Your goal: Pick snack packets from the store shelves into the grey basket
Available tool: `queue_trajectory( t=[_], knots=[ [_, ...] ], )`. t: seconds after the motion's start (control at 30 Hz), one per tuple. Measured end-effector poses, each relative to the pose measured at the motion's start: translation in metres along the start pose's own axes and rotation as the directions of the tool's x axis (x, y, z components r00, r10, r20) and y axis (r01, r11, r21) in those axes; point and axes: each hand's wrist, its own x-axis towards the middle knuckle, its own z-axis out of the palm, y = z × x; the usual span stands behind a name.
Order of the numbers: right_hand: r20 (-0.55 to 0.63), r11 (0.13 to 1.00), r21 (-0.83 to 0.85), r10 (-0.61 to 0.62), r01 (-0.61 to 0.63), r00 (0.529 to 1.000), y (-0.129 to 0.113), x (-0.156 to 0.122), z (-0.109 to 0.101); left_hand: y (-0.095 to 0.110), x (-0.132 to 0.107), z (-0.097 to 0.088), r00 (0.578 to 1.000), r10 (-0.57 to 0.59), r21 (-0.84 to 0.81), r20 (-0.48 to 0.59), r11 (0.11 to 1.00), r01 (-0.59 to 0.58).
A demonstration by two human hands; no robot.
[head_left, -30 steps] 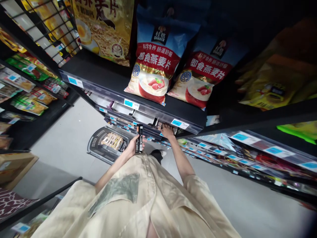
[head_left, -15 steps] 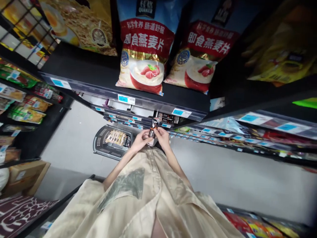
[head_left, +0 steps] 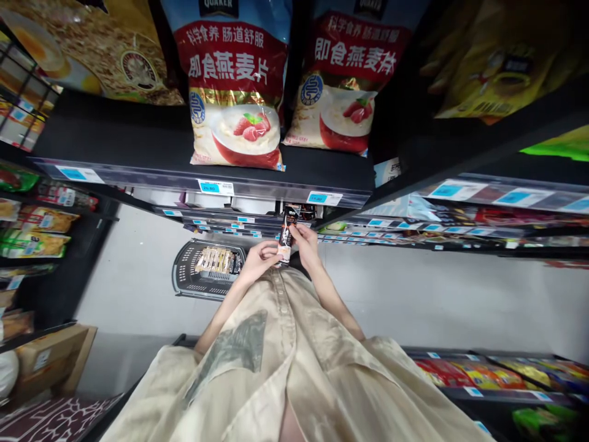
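Single head-worn cam, facing fwd & steeply down, wide field. Wearer's shirt (head_left: 331,380) nearest, btm ctr; shelf (head_left: 115,132) close, across upper frame; left hand (head_left: 260,259) & right hand (head_left: 307,247) mid-dist., approx. ctr; basket (head_left: 184,267), floor (head_left: 405,288) farther off.

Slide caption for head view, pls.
Left hand and right hand hold a dark packet; a basket of packets sits on the floor.

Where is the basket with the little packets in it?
In the head view, the gray basket sits on the floor, left of center, just left of the person's left hand, with a row of packets inside.
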Motion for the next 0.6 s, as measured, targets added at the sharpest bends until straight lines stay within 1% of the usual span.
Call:
queue_trajectory(
  t=[0.07,0.13,0.17,0.2,0.23,0.27,0.3,0.33,0.37,0.4,0.43,0.47,0.5,0.53,0.6],
  knots=[
    [0.001,1.000,0.011,-0.001,0.001,1.000,0.000,0.000,0.000,-0.003,0.001,0.000,1.000,0.027,0.016,0.009,0.999,-0.028],
    [-0.002,1.000,0.028,0.000,0.000,1.000,-0.002,-0.001,0.000,-0.006,0.002,0.000,0.995,0.104,0.081,0.010,0.991,-0.104],
    [0.000,0.999,0.054,0.004,-0.003,1.000,-0.003,-0.002,0.000,-0.007,0.002,0.001,0.986,0.165,0.145,0.002,0.976,-0.164],
    [0.016,0.995,0.098,0.014,-0.016,1.000,-0.006,-0.002,0.001,-0.008,0.002,0.001,0.969,0.248,0.237,-0.012,0.942,-0.238],
    [0.055,0.986,0.163,0.033,-0.042,0.998,-0.009,-0.003,0.001,-0.009,0.001,0.000,0.936,0.351,0.351,-0.024,0.880,-0.321],
    [0.114,0.966,0.244,0.055,-0.082,0.992,-0.013,-0.004,0.002,-0.009,0.000,-0.001,0.883,0.468,0.474,-0.015,0.781,-0.406],
    [0.185,0.934,0.332,0.076,-0.135,0.980,-0.017,-0.006,0.002,-0.009,-0.001,-0.002,0.810,0.585,0.586,0.027,0.647,-0.487],
    [0.253,0.891,0.411,0.094,-0.195,0.963,-0.021,-0.007,0.003,-0.008,-0.002,-0.005,0.722,0.684,0.669,0.102,0.490,-0.559],
    [0.306,0.843,0.475,0.109,-0.251,0.946,-0.024,-0.008,0.003,-0.008,-0.004,-0.008,0.630,0.750,0.717,0.199,0.327,-0.616],
    [0.336,0.799,0.524,0.125,-0.296,0.933,-0.027,-0.010,0.004,-0.008,-0.005,-0.011,0.548,0.780,0.731,0.302,0.180,-0.658],
    [0.346,0.761,0.562,0.141,-0.325,0.928,-0.029,-0.011,0.004,-0.008,-0.006,-0.014,0.481,0.780,0.722,0.399,0.056,-0.689],
    [0.346,0.731,0.589,0.157,-0.344,0.925,-0.030,-0.012,0.004,-0.008,-0.008,-0.016,0.434,0.760,0.703,0.483,-0.041,-0.710],
    [0.344,0.709,0.608,0.171,-0.358,0.923,-0.030,-0.013,0.003,-0.008,-0.009,-0.018,0.408,0.731,0.684,0.547,-0.109,-0.722],
    [0.346,0.693,0.621,0.177,-0.366,0.921,-0.030,-0.013,0.003,-0.009,-0.009,-0.020,0.399,0.697,0.666,0.596,-0.152,-0.730],
    [0.367,0.675,0.632,0.173,-0.381,0.914,-0.029,-0.014,0.002,-0.010,-0.011,-0.022,0.402,0.640,0.640,0.654,-0.185,-0.746]
  ],
)
